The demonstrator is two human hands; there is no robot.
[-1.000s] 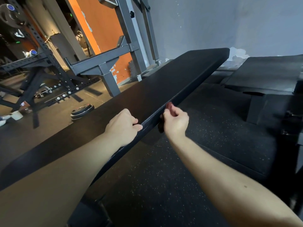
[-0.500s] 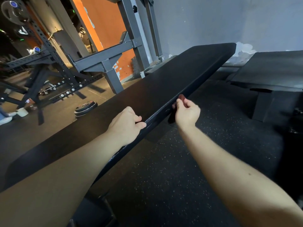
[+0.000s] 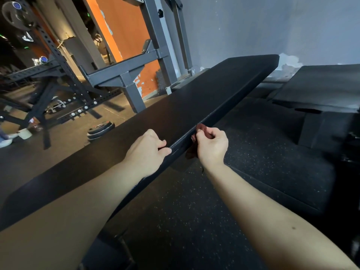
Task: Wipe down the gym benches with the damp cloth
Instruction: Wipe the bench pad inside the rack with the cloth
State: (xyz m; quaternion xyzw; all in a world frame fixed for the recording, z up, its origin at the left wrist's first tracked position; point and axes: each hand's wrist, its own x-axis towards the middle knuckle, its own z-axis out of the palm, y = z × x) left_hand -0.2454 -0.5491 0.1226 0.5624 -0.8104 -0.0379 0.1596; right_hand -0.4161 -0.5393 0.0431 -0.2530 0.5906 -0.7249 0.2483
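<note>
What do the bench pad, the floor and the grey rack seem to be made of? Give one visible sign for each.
Bench pad: probably vinyl or faux leather, matte black, with a stitched seam along its edge.
Floor: likely rubber matting, dark with pale speckles.
Grey rack: looks like painted steel, with square-section beams and hard edges.

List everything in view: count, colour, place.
bench: one, black, runs diagonally across the centre
cloth: one, dark red, against the bench's near side edge
second bench: one, black, far right
weight plates: one stack, black, on the floor at left
grey rack: one, grey, behind the bench
black rack: one, black with holes, far left
floor: black, speckled, below the bench
orange wall: one panel, top centre-left
left hand: grips the bench's edge
right hand: holds the cloth
</note>
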